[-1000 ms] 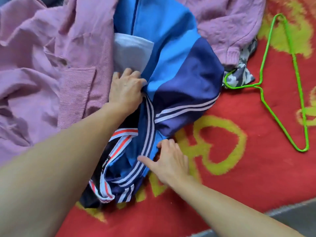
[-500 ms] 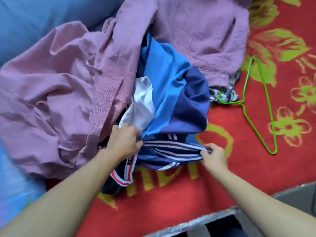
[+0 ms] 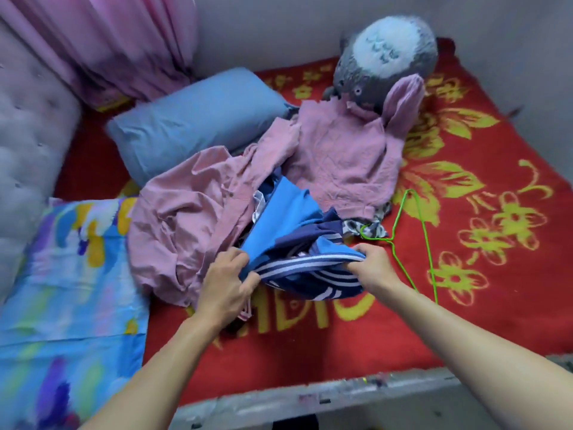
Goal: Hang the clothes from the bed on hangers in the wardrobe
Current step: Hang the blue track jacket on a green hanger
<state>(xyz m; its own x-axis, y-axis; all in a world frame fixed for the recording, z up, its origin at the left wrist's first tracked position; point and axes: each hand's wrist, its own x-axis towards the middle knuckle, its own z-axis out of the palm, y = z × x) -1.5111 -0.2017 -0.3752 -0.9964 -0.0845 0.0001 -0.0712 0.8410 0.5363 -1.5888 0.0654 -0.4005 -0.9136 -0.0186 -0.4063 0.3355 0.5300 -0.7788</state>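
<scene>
A blue and navy jacket (image 3: 288, 225) with white stripes lies bunched on the red bed cover (image 3: 483, 274). My left hand (image 3: 228, 280) grips its striped edge on the left side. My right hand (image 3: 372, 268) pinches the same striped edge on the right, so the edge is stretched between both hands. A pink shirt (image 3: 186, 218) lies crumpled to the left of the jacket, and a pink sweater (image 3: 347, 156) is spread behind it. A thin green wire hanger (image 3: 426, 243) rests on the cover just right of my right hand.
A blue pillow (image 3: 198, 119) sits behind the clothes. A colourful patterned sheet (image 3: 68, 274) covers the bed's left part. A grey plush toy (image 3: 387, 60) stands at the back by the wall. Pink curtains (image 3: 108, 45) hang at the back left. The grey bed edge (image 3: 310, 395) runs across the front.
My view has pulled back and up, showing the whole bed. Both hands have closed on the jacket's striped edge and drawn it toward me, lifting it off the cover.
</scene>
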